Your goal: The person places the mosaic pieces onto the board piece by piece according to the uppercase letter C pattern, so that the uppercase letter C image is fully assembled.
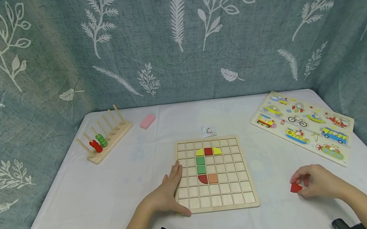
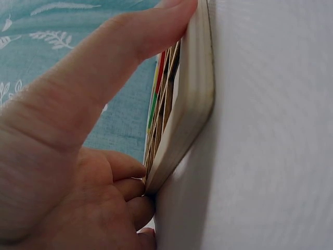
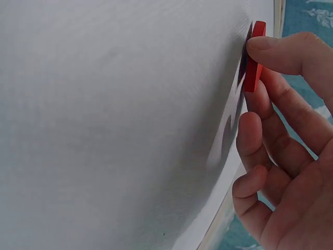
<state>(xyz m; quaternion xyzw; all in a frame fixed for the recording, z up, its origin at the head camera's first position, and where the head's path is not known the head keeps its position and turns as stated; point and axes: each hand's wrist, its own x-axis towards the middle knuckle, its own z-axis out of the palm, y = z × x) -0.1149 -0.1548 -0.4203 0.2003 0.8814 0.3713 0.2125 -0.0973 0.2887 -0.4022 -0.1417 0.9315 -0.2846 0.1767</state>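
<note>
A wooden grid board (image 1: 223, 200) lies on the white table. Set in its cells are two yellow quarter-rounds (image 1: 217, 150), a red square (image 1: 208, 151), two green squares (image 1: 200, 165), a red quarter-round (image 1: 203, 179) and an orange square (image 1: 213, 178). My left hand (image 1: 167, 192) rests on the board's near left corner, fingers along the left side and thumb at the front edge. To the right of the board, my right hand (image 1: 318, 181) pinches a small red tile (image 3: 255, 60) between thumb and fingers, low over the cloth. Part of that tile is hidden by the fingers.
A small gridded pattern card (image 1: 209, 131) lies behind the board. Back left stands a peg rack (image 1: 113, 137) with red and green beads, beside a pink block (image 1: 147, 121). A vehicle picture puzzle (image 1: 306, 129) lies at the back right. A leaf-patterned curtain (image 1: 164, 39) hangs behind.
</note>
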